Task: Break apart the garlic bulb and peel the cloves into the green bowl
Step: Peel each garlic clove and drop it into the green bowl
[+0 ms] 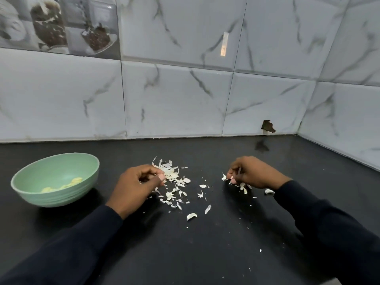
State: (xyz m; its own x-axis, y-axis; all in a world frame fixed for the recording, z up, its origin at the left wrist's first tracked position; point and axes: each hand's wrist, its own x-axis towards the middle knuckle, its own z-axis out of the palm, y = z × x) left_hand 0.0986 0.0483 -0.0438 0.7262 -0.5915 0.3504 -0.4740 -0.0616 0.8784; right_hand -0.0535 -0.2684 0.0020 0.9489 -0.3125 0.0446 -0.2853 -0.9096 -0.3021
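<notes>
A pale green bowl point(30, 182) sits on the black counter at the left, with several peeled yellowish cloves point(61, 186) in its bottom. A heap of white garlic skins point(174, 177) lies mid-counter. My left hand point(135, 186) hovers at the heap's left edge with its fingers curled in; what they hold is hidden. My right hand point(253, 173) is to the right of the heap, its fingertips pinching papery garlic skin point(242, 186) just above the counter.
The black countertop point(185, 243) runs back to a marble-tiled wall and a corner at the right. Loose skin flakes point(191, 215) are scattered in front of the heap. One small white piece point(269, 191) lies beside my right wrist.
</notes>
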